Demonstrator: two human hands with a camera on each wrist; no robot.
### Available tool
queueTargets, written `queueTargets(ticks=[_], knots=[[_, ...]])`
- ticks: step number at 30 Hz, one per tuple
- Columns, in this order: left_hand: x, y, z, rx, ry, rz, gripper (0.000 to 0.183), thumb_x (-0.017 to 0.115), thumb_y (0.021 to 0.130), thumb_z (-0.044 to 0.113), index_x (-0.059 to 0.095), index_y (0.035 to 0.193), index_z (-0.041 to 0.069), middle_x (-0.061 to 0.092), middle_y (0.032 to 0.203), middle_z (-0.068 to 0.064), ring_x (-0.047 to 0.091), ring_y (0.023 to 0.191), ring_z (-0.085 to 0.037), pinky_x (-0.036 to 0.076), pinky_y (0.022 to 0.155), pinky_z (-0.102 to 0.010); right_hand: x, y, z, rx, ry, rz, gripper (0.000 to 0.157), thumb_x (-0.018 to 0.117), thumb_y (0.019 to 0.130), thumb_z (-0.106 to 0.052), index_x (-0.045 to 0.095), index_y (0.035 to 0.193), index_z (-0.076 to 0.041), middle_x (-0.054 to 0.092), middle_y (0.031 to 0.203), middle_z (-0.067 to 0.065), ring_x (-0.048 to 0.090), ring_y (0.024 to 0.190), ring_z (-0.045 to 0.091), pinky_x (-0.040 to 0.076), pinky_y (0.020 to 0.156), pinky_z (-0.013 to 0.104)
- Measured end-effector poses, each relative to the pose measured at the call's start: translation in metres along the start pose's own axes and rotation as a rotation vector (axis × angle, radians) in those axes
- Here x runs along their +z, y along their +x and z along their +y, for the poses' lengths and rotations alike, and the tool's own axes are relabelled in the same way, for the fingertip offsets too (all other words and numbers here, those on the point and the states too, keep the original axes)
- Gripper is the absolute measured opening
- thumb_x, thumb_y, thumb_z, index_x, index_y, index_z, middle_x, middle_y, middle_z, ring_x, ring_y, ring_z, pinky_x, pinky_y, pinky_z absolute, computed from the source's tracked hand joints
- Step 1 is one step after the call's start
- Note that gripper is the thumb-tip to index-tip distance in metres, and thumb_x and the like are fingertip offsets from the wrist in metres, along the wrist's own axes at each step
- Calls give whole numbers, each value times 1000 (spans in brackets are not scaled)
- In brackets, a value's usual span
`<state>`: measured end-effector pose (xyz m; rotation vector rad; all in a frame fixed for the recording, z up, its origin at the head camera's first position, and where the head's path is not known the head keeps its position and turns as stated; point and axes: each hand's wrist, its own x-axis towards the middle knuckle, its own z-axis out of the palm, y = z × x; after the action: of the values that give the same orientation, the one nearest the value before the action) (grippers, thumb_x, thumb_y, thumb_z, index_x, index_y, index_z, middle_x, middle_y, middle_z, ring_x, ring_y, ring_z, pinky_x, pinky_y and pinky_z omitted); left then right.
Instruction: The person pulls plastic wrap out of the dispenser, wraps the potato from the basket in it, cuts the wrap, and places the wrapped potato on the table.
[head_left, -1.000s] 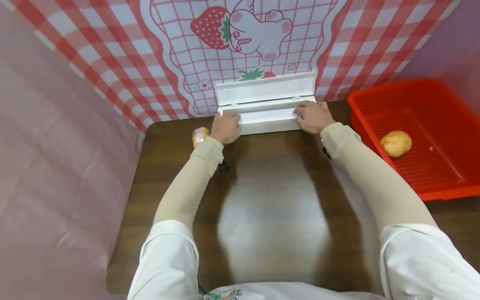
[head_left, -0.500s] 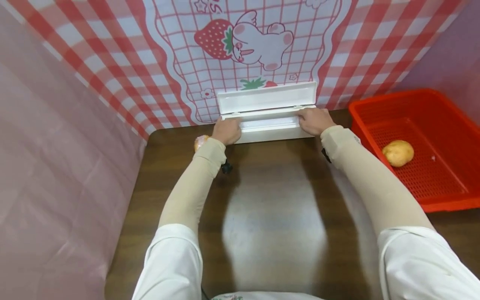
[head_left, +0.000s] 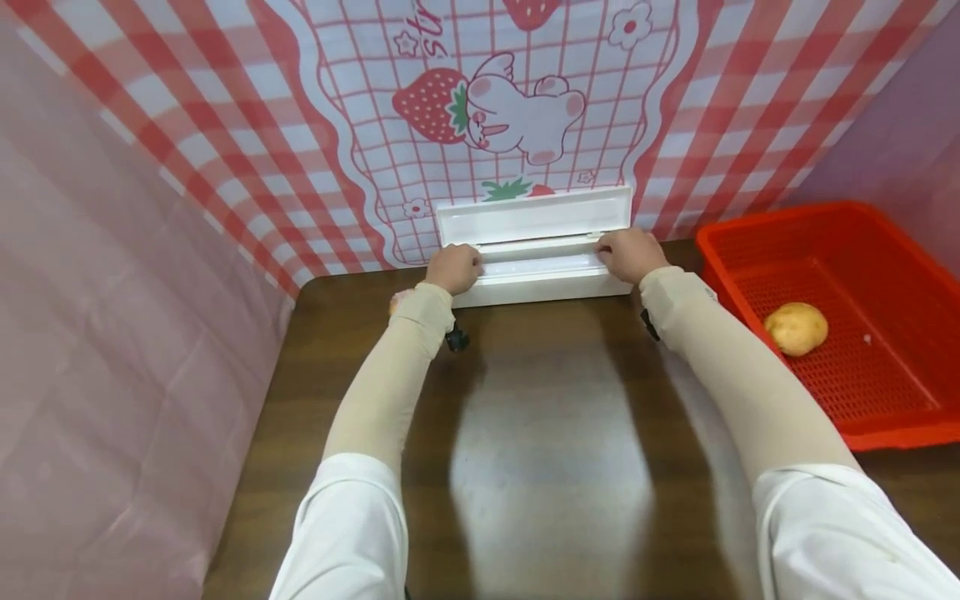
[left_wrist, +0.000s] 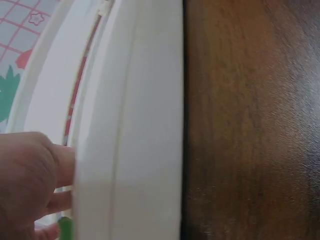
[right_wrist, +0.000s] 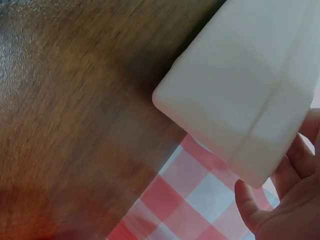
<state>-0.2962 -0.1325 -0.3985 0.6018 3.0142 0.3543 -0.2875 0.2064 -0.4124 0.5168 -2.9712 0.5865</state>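
A long white cling film box stands at the back of the table with its lid swung up behind it. Shiny clear film stretches across the inside. My left hand is at the box's left end; its curled fingers pinch the film there, the fingertips hidden behind the front wall in the left wrist view. At the other end, my right hand pinches the film too, thumb and index at the opening. In the right wrist view, one finger hangs past the box's end corner. Left of the left wrist, a wrapped potato is mostly hidden.
A red plastic basket stands on the right, with a bare potato in it. The brown wooden table spreads in front of the box. A red-checked cloth hangs behind, and a pink cloth covers the left side.
The view has tilted up, so everything sits lower in the picture. Both hands have stayed at the box's ends; their fingers are now more curled and their knuckles are raised.
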Motion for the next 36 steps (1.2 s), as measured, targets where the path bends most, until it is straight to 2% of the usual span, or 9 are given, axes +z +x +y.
queueTargets(ticks=[3,4,7,10,14,17,24,31,36], knots=[[7,1,-2,-10,-4,29,16,65,99,23,78,92,14,73,88,-2,63,81,-21,48,79,-42,4,-1,2,6,-27,35,20,60,98,-11,76,107,-5,73,107,17,64,100,40,43,92,61],[8,1,-2,-9,-6,46,18,65,99,20,77,87,15,72,84,-1,62,79,-20,46,79,-41,4,-1,1,10,-31,44,20,60,98,-11,76,107,-5,73,107,17,64,100,41,43,92,61],[8,2,-2,4,-12,103,29,59,97,9,63,68,13,61,70,-2,53,71,-21,40,74,-38,0,-1,-2,15,-55,79,20,59,98,-9,76,107,-4,73,107,18,65,99,41,44,91,61],[8,2,-3,29,-3,154,33,50,95,1,47,64,12,48,64,-5,43,67,-23,33,69,-38,-3,-1,-4,12,-73,99,20,58,98,-8,76,106,-4,74,106,18,66,96,40,46,91,60],[7,2,-4,42,28,194,24,56,100,9,72,83,10,70,84,-7,64,81,-25,49,77,-43,-5,-1,-3,-3,-58,118,18,59,98,-7,76,105,-3,74,104,18,67,94,38,47,91,58],[4,2,-5,52,39,214,17,63,100,15,79,101,10,75,99,-8,69,93,-27,52,85,-47,-7,-1,-2,-11,-48,131,17,61,97,-7,76,104,-4,74,103,17,67,95,38,46,93,58],[-3,-3,-8,65,64,175,20,68,97,20,77,103,3,72,96,-12,68,91,-27,54,85,-40,-11,-2,-3,-28,-39,128,17,62,97,-6,77,106,-2,74,104,18,68,96,38,47,96,55],[-12,-2,-15,159,12,79,15,64,99,10,76,100,1,73,99,-14,68,96,-28,54,88,-37,-24,-5,-8,41,31,101,19,62,98,-6,75,111,-1,73,109,20,66,101,39,48,98,54],[-23,-4,-16,186,-13,20,17,62,101,10,75,105,0,72,103,-15,67,100,-28,54,90,-36,-34,-7,-14,66,57,82,21,60,99,-5,74,114,0,72,111,20,65,102,38,48,98,55]])
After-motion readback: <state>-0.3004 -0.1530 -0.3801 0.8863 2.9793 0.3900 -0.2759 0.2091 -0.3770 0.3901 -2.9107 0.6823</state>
